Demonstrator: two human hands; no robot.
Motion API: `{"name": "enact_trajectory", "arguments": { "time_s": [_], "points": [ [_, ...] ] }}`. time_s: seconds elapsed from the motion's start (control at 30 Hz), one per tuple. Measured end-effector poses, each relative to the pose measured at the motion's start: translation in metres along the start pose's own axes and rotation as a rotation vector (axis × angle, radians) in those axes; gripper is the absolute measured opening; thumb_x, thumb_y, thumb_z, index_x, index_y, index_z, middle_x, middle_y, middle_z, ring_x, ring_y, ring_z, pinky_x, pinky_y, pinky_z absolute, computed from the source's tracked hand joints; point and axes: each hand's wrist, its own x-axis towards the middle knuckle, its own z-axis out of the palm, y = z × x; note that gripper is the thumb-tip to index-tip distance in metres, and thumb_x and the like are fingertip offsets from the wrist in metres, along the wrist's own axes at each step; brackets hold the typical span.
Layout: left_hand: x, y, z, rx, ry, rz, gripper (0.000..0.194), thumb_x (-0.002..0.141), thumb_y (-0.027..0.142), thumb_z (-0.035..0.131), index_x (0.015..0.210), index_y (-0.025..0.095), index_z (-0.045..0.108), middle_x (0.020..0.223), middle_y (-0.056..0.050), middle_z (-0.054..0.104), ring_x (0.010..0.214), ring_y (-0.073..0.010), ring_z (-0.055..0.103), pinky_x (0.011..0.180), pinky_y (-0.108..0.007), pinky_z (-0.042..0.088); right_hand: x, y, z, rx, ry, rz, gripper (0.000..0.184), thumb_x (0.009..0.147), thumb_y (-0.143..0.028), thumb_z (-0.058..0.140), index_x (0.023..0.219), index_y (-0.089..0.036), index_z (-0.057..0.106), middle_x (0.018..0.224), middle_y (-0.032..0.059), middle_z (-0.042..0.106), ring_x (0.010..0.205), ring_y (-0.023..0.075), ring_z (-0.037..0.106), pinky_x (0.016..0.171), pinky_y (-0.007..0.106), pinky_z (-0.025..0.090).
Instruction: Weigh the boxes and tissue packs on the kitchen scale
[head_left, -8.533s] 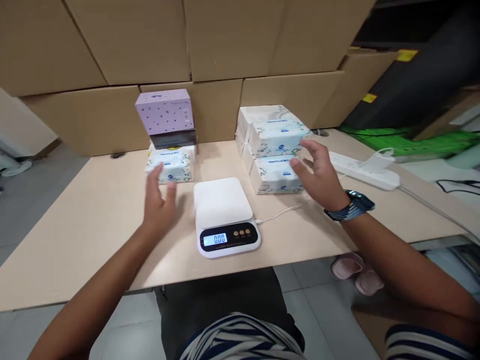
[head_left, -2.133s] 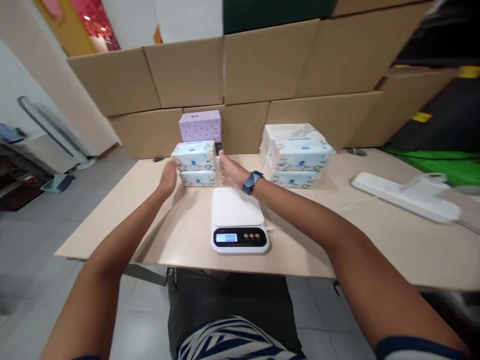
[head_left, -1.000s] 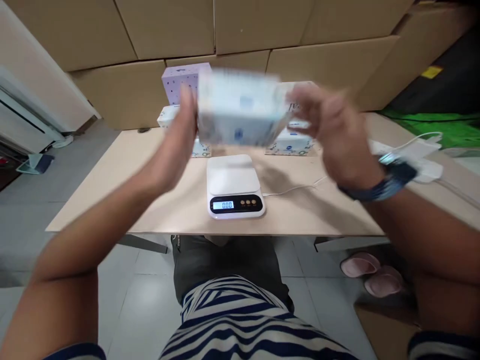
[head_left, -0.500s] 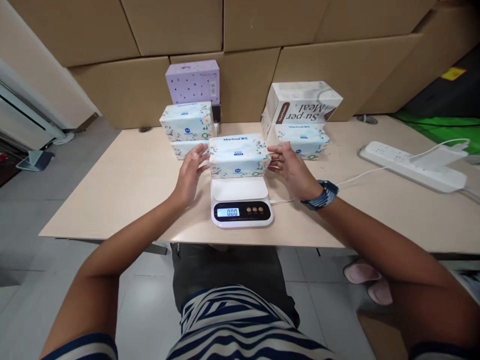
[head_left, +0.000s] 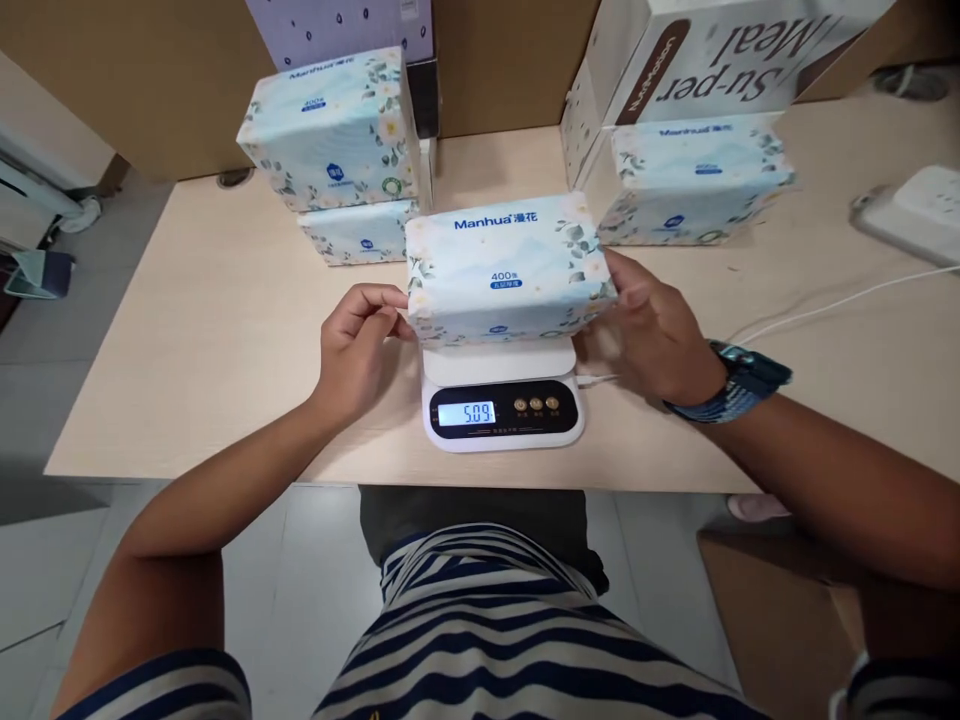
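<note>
A soft pack of tissues (head_left: 510,255), pale blue with printed flowers, rests on or just over the white platform of a digital scale (head_left: 504,412); the gap between them is hidden. The lit display reads 5.09. My left hand (head_left: 358,345) has its fingers bent against the pack's left end. At the right end, my right hand (head_left: 660,330) grips the pack, its fingers partly behind it and blurred. Two more tissue packs (head_left: 334,135) stand stacked behind on the left. Another tissue pack (head_left: 697,185) lies behind on the right.
A purple box (head_left: 345,25) stands at the back left. A white box with brown lettering (head_left: 712,70) sits behind the right pack. A power strip (head_left: 930,205) lies at the right, with a white cable (head_left: 825,308) across the table (head_left: 225,340).
The scale's display has gone from 0.00 to 5.09. My view has moved closer and lower. My fingers have closed in on the pack's ends, and the pack looks slightly turned.
</note>
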Motion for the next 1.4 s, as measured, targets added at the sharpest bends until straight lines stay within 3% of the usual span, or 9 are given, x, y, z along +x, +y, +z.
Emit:
{"name": "enact_trajectory", "arguments": {
  "time_s": [0.27,0.4,0.57,0.67,0.83,1.0,1.1,1.23,1.4],
  "points": [
    [0.014,0.008,-0.017,0.051,0.075,0.021,0.007,0.094,0.027,0.072,0.091,0.025,0.078,0.097,-0.001,0.077,0.074,-0.0107,0.069,0.077,-0.025,0.062,-0.003,0.011,-0.003,0.004,0.196,-0.037,0.080,0.107,-0.085,0.038,0.153,-0.031,0.073,0.116,0.0119,0.083,0.103,0.0244,0.079,0.098,0.046,0.065],
    [0.019,0.006,-0.021,0.039,0.085,-0.016,0.008,0.096,0.035,0.077,0.095,0.027,0.075,0.102,-0.001,0.076,0.076,-0.0118,0.071,0.079,-0.027,0.064,-0.004,0.011,-0.004,0.012,0.241,-0.018,0.079,0.106,-0.089,0.032,0.160,-0.042,0.064,0.144,0.0094,0.077,0.127,0.0269,0.077,0.106,0.048,0.064],
    [0.021,-0.002,-0.025,0.013,0.093,-0.034,0.014,0.098,0.041,0.079,0.104,0.029,0.074,0.109,-0.001,0.078,0.079,-0.0132,0.072,0.078,-0.029,0.064,-0.007,0.015,-0.007,0.092,0.223,0.006,0.070,0.104,-0.091,0.032,0.167,-0.063,0.044,0.178,-0.0026,0.049,0.166,0.0299,0.051,0.129,0.054,0.052],
    [0.022,-0.003,-0.026,-0.007,0.094,-0.034,0.013,0.098,0.040,0.079,0.103,0.029,0.076,0.108,-0.001,0.078,0.079,-0.0133,0.073,0.077,-0.029,0.063,-0.010,0.015,-0.008,0.109,0.227,-0.004,0.064,0.105,-0.090,0.027,0.165,-0.071,0.041,0.184,-0.0091,0.040,0.173,0.0287,0.041,0.135,0.056,0.044],
    [0.023,-0.004,-0.028,-0.010,0.057,-0.104,0.012,0.100,0.041,0.081,0.105,0.031,0.077,0.111,-0.001,0.079,0.083,-0.0137,0.075,0.079,-0.028,0.064,-0.012,0.019,-0.006,0.094,0.228,0.061,0.078,0.099,-0.095,0.015,0.170,-0.067,0.035,0.189,-0.0067,0.030,0.175,0.0286,0.035,0.138,0.061,0.038],
    [0.026,-0.004,-0.028,-0.112,0.046,-0.262,0.006,0.102,0.034,0.076,0.101,0.028,0.077,0.107,-0.002,0.078,0.080,-0.0138,0.074,0.071,-0.025,0.064,-0.011,0.027,-0.013,0.186,0.225,0.120,0.079,0.094,-0.100,0.020,0.165,-0.071,0.039,0.190,-0.0115,0.027,0.177,0.0260,0.028,0.141,0.057,0.031],
    [0.026,0.006,-0.019,-0.191,0.122,-0.380,0.010,0.101,0.024,0.070,0.095,0.026,0.077,0.099,-0.002,0.077,0.074,-0.0135,0.070,0.065,-0.024,0.062,-0.007,0.018,-0.018,0.237,0.174,0.226,0.090,0.094,-0.102,0.024,0.174,-0.060,0.031,0.193,-0.0074,0.018,0.180,0.0230,0.019,0.142,0.054,0.031],
    [0.025,0.023,-0.004,-0.234,0.258,-0.448,0.024,0.102,0.015,0.058,0.088,0.025,0.075,0.093,-0.001,0.075,0.071,-0.0118,0.066,0.063,-0.023,0.059,0.000,0.000,-0.018,0.311,0.271,0.349,0.146,0.081,-0.112,0.034,0.184,-0.015,-0.002,0.194,0.0121,0.001,0.182,0.0230,0.008,0.144,0.048,0.030],
    [0.026,0.026,-0.006,-0.191,0.292,-0.461,0.011,0.099,0.026,0.068,0.090,0.029,0.073,0.103,-0.001,0.083,0.088,-0.0177,0.072,0.071,-0.027,0.061,0.002,0.003,-0.022,0.316,0.270,0.388,0.154,0.067,-0.118,0.038,0.183,-0.023,0.003,0.194,0.0084,0.004,0.182,0.0217,0.002,0.146,0.052,0.023]
  ]
}}
